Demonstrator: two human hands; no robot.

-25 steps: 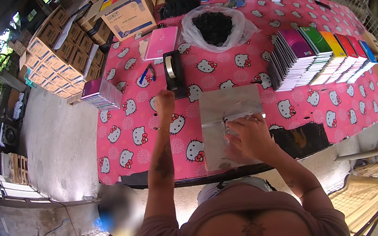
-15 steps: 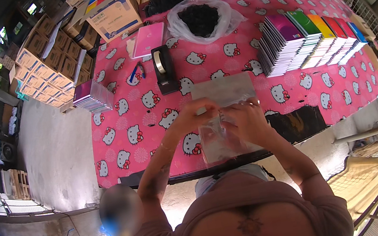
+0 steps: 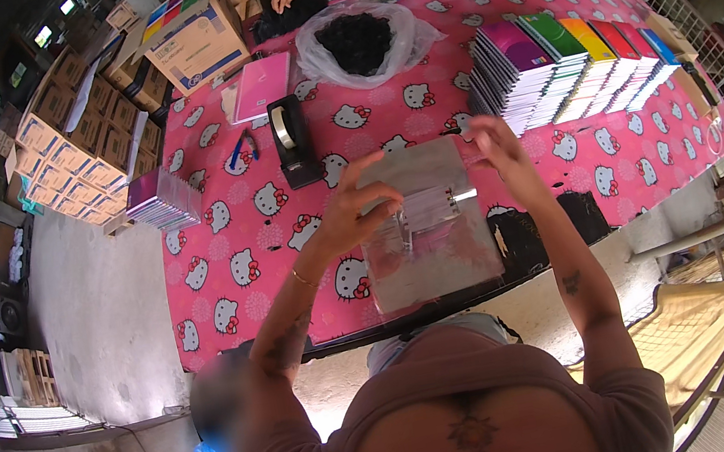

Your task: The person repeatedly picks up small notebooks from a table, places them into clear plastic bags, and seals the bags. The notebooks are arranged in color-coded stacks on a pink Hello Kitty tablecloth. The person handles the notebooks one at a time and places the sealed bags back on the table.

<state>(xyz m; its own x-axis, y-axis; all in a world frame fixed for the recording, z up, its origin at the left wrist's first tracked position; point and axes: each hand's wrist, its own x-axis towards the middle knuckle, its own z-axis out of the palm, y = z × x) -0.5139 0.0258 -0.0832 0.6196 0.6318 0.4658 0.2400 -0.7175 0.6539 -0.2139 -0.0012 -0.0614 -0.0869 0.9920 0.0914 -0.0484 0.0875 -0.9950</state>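
L hand (image 3: 350, 213) fingers curled, pinching top-left edge of clear plastic bag (image 3: 429, 248) | R hand (image 3: 496, 149) fingers partly spread at bag's top-right corner, can't tell if gripping | bag over near edge of pink table (image 3: 234, 268), just above lap | tape dispenser (image 3: 294, 141) near L hand | notebook stacks (image 3: 566, 64) beyond R hand

Pink-clothed table (image 3: 236, 277) carries notebook stacks (image 3: 565, 59), tape dispenser (image 3: 294, 141), plastic bags (image 3: 429, 248).

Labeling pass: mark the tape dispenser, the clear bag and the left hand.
tape dispenser (image 3: 293, 143), head view, on its black body.
clear bag (image 3: 429, 248), head view, mid-sheet.
left hand (image 3: 357, 209), head view, back of the hand.
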